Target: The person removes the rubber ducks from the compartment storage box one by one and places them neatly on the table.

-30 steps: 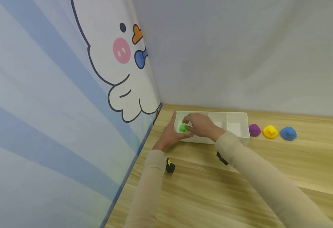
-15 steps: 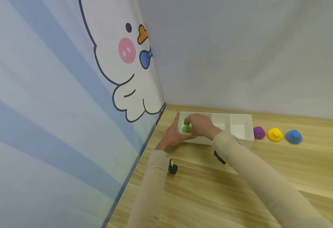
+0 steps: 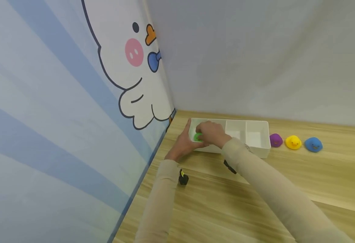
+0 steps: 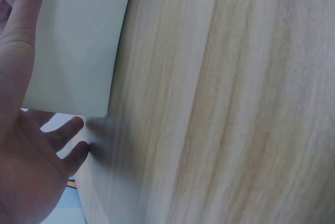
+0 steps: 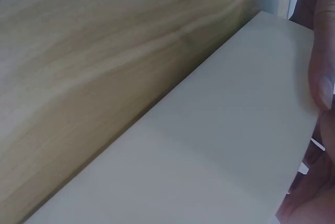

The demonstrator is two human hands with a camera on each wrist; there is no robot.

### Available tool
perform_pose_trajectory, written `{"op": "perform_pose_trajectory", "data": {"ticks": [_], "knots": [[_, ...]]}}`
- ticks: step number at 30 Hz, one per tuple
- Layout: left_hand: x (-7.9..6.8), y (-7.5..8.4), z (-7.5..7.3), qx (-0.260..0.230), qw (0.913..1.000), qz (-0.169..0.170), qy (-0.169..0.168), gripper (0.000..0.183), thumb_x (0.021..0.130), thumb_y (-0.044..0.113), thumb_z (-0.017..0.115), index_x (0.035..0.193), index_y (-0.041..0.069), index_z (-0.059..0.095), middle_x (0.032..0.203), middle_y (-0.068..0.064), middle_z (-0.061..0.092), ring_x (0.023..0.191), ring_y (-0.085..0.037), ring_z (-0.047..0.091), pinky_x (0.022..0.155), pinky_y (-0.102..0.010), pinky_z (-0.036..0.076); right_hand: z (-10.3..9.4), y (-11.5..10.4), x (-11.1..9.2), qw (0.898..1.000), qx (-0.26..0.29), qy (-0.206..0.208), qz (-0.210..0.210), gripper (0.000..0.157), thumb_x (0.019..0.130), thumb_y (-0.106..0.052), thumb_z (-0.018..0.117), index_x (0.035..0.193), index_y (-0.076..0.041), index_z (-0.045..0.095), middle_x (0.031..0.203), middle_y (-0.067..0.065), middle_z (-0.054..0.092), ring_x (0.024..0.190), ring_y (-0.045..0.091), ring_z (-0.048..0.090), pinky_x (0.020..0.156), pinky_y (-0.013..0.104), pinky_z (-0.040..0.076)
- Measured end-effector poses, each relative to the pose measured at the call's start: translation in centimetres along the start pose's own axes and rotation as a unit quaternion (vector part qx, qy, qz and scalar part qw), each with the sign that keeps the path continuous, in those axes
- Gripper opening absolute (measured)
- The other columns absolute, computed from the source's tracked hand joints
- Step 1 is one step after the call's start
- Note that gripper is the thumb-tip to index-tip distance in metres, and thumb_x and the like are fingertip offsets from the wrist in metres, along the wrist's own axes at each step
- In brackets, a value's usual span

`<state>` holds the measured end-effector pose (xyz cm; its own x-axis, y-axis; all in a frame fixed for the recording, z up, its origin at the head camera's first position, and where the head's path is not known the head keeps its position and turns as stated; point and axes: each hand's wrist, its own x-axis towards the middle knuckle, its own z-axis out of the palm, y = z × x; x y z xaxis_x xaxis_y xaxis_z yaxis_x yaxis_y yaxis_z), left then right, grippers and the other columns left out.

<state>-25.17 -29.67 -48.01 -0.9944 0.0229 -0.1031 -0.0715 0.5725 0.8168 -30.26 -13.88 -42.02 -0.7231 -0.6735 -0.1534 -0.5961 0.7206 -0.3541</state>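
A long white divided box (image 3: 262, 152) lies at the back of the table. At its left end, my left hand (image 3: 183, 145) holds the corner, thumb along the front wall and the other fingers round the end. The left wrist view shows that thumb over the box's wall (image 4: 78, 46). My right hand (image 3: 212, 133) reaches into the leftmost part of the box, its curled fingers on a small green toy duck (image 3: 197, 137), partly covered by them. In the right wrist view, my right hand (image 5: 322, 77) is at the edge of the wall; the duck is hidden there.
Right of the box, a purple toy duck (image 3: 276, 140), a yellow one (image 3: 293, 142) and a blue one (image 3: 313, 144) sit in a row on the wooden table (image 3: 213, 209). A printed cloth wall (image 3: 74, 135) borders the left, a grey one (image 3: 256, 60) the back.
The head view has shifted a little, so the scene sits further right. My right hand has closed further over the green duck, hiding more of it. My left hand stays at the box's end.
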Motion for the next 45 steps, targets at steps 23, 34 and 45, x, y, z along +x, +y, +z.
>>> {"op": "perform_pose_trajectory", "data": {"ticks": [23, 34, 45], "knots": [[0.3, 0.2, -0.1, 0.026, 0.9995, 0.016, -0.007, 0.127, 0.081, 0.051, 0.084, 0.163, 0.036, -0.011, 0.144, -0.008, 0.058, 0.119, -0.023, 0.063, 0.110, -0.045, 0.049, -0.5, -0.4, -2.0, 0.995, -0.020, 0.095, -0.035, 0.031, 0.102, -0.021, 0.064, 0.131, -0.009, 0.066, 0.123, 0.010, 0.070, 0.096, 0.027, 0.072, 0.074, 0.042, 0.061], [0.0, 0.0, -0.2, 0.017, 0.9998, 0.013, -0.004, 0.128, 0.080, 0.051, 0.085, 0.163, 0.039, -0.011, 0.139, -0.002, 0.060, 0.113, -0.018, 0.062, 0.106, -0.043, 0.050, -1.1, -0.7, -3.3, 0.990, -0.023, 0.123, -0.061, 0.034, 0.104, -0.022, 0.061, 0.135, -0.007, 0.063, 0.128, 0.012, 0.066, 0.099, 0.031, 0.073, 0.072, 0.046, 0.061], [0.2, 0.1, -0.1, 0.007, 0.9999, 0.007, -0.003, 0.129, 0.077, 0.056, 0.086, 0.162, 0.042, -0.009, 0.139, -0.005, 0.056, 0.111, -0.020, 0.059, 0.092, -0.036, 0.051, -1.4, 0.3, -4.5, 0.990, -0.020, 0.130, -0.054, 0.037, 0.104, -0.024, 0.060, 0.137, -0.007, 0.061, 0.133, 0.012, 0.065, 0.100, 0.029, 0.074, 0.073, 0.046, 0.061]]}}
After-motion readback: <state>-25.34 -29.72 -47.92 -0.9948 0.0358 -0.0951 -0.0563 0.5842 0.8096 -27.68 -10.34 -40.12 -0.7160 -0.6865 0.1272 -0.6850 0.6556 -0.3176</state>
